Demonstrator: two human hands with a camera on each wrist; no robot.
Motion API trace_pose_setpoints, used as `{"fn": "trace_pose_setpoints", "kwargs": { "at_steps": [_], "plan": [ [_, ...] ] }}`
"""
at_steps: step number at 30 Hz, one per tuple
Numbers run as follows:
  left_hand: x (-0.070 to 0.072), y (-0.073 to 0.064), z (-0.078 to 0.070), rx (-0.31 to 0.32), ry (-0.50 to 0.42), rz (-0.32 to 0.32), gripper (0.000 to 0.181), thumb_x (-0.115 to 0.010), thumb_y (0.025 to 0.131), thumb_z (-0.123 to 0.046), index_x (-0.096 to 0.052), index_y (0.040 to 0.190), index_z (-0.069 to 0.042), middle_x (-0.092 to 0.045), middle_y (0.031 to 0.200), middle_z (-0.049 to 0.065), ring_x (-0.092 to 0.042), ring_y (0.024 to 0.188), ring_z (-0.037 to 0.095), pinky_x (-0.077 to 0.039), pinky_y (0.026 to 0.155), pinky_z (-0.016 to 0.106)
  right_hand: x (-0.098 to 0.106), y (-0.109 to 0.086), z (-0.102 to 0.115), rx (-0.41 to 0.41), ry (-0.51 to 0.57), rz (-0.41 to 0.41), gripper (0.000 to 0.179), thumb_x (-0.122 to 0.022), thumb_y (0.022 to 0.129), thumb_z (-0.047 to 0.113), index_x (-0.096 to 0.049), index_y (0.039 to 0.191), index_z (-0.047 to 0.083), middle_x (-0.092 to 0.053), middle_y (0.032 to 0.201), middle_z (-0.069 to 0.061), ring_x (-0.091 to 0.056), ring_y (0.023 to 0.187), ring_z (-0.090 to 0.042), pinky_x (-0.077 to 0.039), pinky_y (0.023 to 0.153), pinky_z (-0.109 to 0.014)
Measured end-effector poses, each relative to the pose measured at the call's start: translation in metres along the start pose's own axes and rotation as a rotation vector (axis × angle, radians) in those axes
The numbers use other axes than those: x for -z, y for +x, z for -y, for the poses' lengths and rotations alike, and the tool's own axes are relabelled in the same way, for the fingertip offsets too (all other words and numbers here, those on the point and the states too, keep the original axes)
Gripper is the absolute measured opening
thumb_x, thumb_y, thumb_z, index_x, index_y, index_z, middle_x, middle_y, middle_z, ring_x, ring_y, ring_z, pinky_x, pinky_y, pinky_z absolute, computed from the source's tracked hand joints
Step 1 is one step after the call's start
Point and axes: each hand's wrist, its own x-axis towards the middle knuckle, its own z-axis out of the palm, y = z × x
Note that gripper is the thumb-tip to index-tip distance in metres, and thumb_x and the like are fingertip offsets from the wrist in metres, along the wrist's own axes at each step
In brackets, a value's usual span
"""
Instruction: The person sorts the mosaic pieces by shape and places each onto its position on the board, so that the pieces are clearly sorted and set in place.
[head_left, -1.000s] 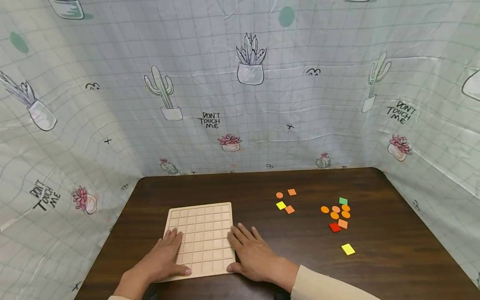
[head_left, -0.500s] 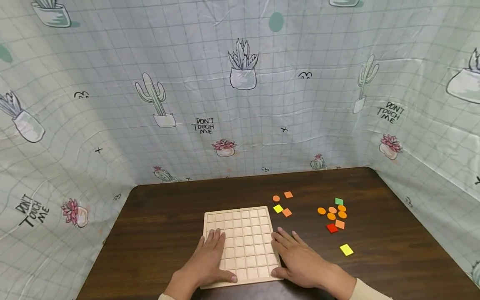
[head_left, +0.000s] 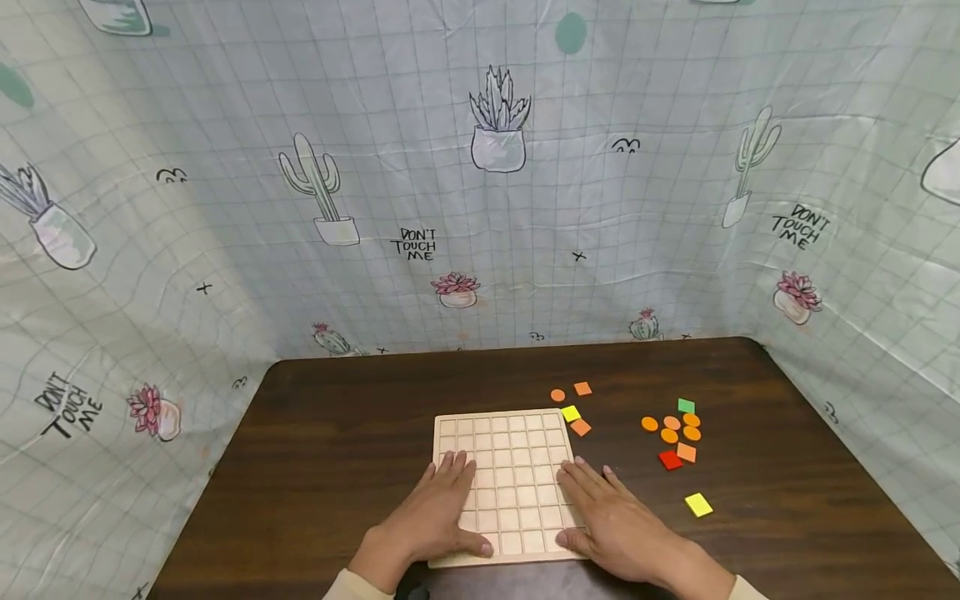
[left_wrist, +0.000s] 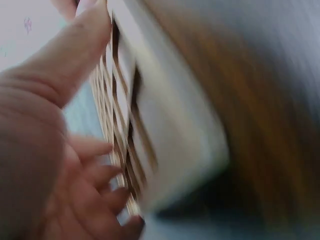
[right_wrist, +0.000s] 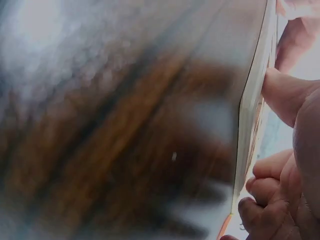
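A pale wooden board (head_left: 517, 492) with a grid of square recesses lies flat on the dark table. On its left side rests my left hand (head_left: 431, 517), fingers straight over the grid and thumb near the front edge. My right hand (head_left: 618, 525) lies along the right edge, its fingertips and thumb touching the board's rim. Up close in the left wrist view, the left thumb (left_wrist: 65, 60) lies on the board's corner area, blurred. The right thumb (right_wrist: 282, 95) touches the board's edge in the right wrist view. A yellow square tile (head_left: 571, 413) sits at the board's far right corner.
Near that corner lie an orange disc (head_left: 557, 395) and two orange squares. Farther right is a group with several orange discs (head_left: 670, 435), a green square (head_left: 686, 406) and a red square (head_left: 671, 460). Another yellow square (head_left: 698, 505) lies nearer. A printed curtain (head_left: 495, 208) surrounds the table.
Both hands have slid the board to the right across the table. The yellow tile by its far corner has shifted slightly right. The other loose pieces stay about where they were.
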Motion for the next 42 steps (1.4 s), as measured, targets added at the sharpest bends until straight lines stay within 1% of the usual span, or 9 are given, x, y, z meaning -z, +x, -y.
{"fn": "trace_pose_setpoints", "kwargs": {
  "at_steps": [3, 7, 9, 12, 16, 20, 32, 37, 42],
  "plan": [
    [0.012, -0.008, 0.016, -0.016, -0.046, 0.011, 0.104, -0.086, 0.086, -0.045, -0.036, 0.162, 0.003, -0.028, 0.172, 0.022, -0.021, 0.162, 0.040, -0.019, 0.130, 0.062, 0.000, 0.001, 0.000, -0.023, -0.010, 0.001, 0.088, -0.064, 0.100, 0.057, -0.039, 0.161, -0.002, -0.034, 0.170, -0.019, -0.027, 0.160, -0.040, -0.023, 0.126, -0.069],
    [0.026, -0.021, 0.040, 0.023, -0.089, 0.008, 0.092, -0.083, 0.091, -0.039, -0.038, 0.162, 0.000, -0.030, 0.172, 0.019, -0.020, 0.162, 0.039, -0.014, 0.130, 0.064, 0.000, 0.003, 0.000, -0.025, -0.032, 0.005, 0.088, -0.064, 0.100, 0.057, -0.039, 0.161, -0.003, -0.034, 0.170, -0.019, -0.026, 0.161, -0.040, -0.022, 0.127, -0.067],
    [0.030, -0.026, 0.050, 0.037, -0.105, 0.018, 0.089, -0.080, 0.093, -0.038, -0.038, 0.163, -0.003, -0.028, 0.173, 0.017, -0.018, 0.163, 0.038, -0.012, 0.131, 0.064, 0.000, 0.005, 0.001, -0.007, -0.043, -0.003, 0.086, -0.064, 0.101, 0.055, -0.040, 0.160, -0.003, -0.034, 0.170, -0.019, -0.027, 0.160, -0.039, -0.023, 0.127, -0.067],
    [0.033, -0.031, 0.060, 0.025, -0.119, 0.041, 0.087, -0.078, 0.096, -0.038, -0.037, 0.164, -0.004, -0.025, 0.174, 0.016, -0.016, 0.163, 0.040, -0.010, 0.130, 0.065, -0.002, 0.007, 0.003, 0.013, -0.050, -0.015, 0.084, -0.063, 0.102, 0.053, -0.040, 0.160, -0.003, -0.035, 0.170, -0.019, -0.028, 0.160, -0.039, -0.023, 0.127, -0.066],
    [0.034, -0.033, 0.065, -0.011, -0.119, 0.067, 0.089, -0.076, 0.096, -0.043, -0.035, 0.165, -0.005, -0.023, 0.175, 0.016, -0.014, 0.163, 0.041, -0.008, 0.130, 0.067, -0.003, 0.008, 0.005, 0.016, -0.048, -0.019, 0.083, -0.063, 0.103, 0.052, -0.040, 0.160, -0.003, -0.035, 0.170, -0.019, -0.027, 0.160, -0.039, -0.023, 0.127, -0.066],
    [0.034, -0.033, 0.068, -0.024, -0.100, 0.084, 0.095, -0.075, 0.094, -0.049, -0.031, 0.167, -0.007, -0.021, 0.176, 0.013, -0.012, 0.164, 0.040, -0.005, 0.130, 0.068, -0.004, 0.010, 0.005, 0.010, -0.037, -0.017, 0.084, -0.063, 0.103, 0.053, -0.039, 0.160, -0.003, -0.035, 0.170, -0.019, -0.027, 0.160, -0.039, -0.022, 0.127, -0.066],
    [0.039, -0.026, 0.067, -0.023, -0.074, 0.120, 0.099, -0.076, 0.093, -0.049, -0.027, 0.168, -0.007, -0.019, 0.176, 0.013, -0.010, 0.164, 0.039, -0.003, 0.130, 0.067, -0.003, 0.010, 0.003, -0.006, -0.024, -0.026, 0.085, -0.063, 0.102, 0.053, -0.039, 0.161, -0.004, -0.034, 0.170, -0.020, -0.026, 0.161, -0.040, -0.022, 0.128, -0.065],
    [0.040, -0.022, 0.067, -0.012, -0.074, 0.127, 0.103, -0.078, 0.091, -0.050, -0.026, 0.168, -0.007, -0.017, 0.177, 0.013, -0.007, 0.164, 0.039, -0.003, 0.130, 0.068, -0.003, 0.009, 0.003, -0.011, -0.018, -0.029, 0.085, -0.064, 0.102, 0.053, -0.039, 0.160, -0.004, -0.035, 0.170, -0.020, -0.026, 0.161, -0.039, -0.022, 0.128, -0.065],
    [0.041, -0.022, 0.068, 0.008, -0.082, 0.134, 0.107, -0.081, 0.088, -0.050, -0.026, 0.168, -0.007, -0.016, 0.177, 0.013, -0.006, 0.165, 0.039, 0.000, 0.129, 0.069, -0.003, 0.008, 0.005, 0.007, -0.004, -0.032, 0.086, -0.063, 0.102, 0.054, -0.040, 0.159, -0.005, -0.036, 0.168, -0.022, -0.027, 0.160, -0.042, -0.023, 0.127, -0.066]
  ]
}}
